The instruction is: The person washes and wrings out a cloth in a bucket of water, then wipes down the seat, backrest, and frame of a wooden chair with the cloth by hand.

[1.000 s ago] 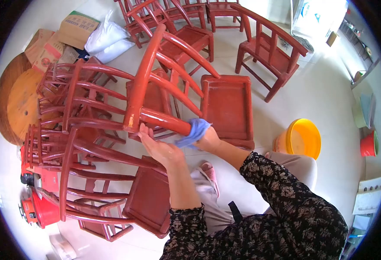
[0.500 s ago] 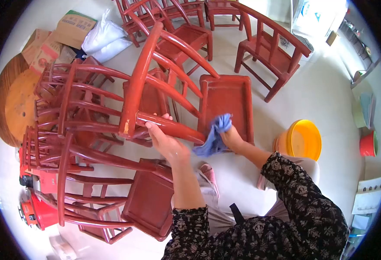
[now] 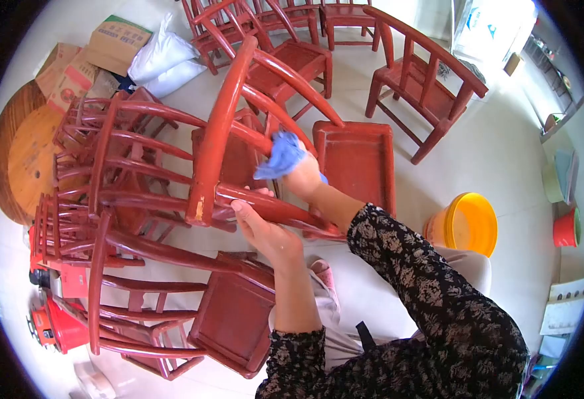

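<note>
A red wooden chair (image 3: 220,136) is tilted in front of me, with its long rails close to the camera and its seat panel (image 3: 357,163) behind. My left hand (image 3: 265,233) is closed around one of its lower bars, near a corner where the paint is chipped. My right hand (image 3: 304,178) grips a crumpled blue cloth (image 3: 282,157) against a middle bar of the same chair. The fingers of my right hand are partly hidden by the cloth.
More red chairs are stacked at left (image 3: 139,159), and another stands at upper right (image 3: 425,83). Near my knee is a yellow bucket (image 3: 472,226). Cardboard boxes (image 3: 117,45), white bags (image 3: 165,60) and round wooden tabletops (image 3: 32,153) lie at the far left.
My right hand has moved the blue cloth up and left, from the lower bar's far end to a middle bar. My left hand keeps its hold; the view shifts slightly.
</note>
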A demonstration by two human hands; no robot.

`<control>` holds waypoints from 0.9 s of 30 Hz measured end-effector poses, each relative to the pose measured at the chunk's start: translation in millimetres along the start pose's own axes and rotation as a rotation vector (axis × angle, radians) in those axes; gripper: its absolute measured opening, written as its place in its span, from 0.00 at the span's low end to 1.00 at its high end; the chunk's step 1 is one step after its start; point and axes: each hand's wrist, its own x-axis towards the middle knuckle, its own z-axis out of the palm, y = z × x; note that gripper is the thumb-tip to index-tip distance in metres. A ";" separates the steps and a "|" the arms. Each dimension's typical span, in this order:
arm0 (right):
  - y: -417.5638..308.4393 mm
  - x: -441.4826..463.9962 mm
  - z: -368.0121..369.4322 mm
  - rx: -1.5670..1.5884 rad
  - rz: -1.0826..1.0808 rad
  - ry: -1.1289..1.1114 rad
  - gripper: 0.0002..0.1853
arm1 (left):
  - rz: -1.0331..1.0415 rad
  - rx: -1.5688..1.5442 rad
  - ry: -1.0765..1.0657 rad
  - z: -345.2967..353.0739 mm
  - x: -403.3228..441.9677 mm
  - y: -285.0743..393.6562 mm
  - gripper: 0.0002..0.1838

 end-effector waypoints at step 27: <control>96.5 13.4 -18.1 -0.361 -0.088 -0.389 0.14 | 0.001 -0.007 0.063 6.7 -2.5 -2.0 0.27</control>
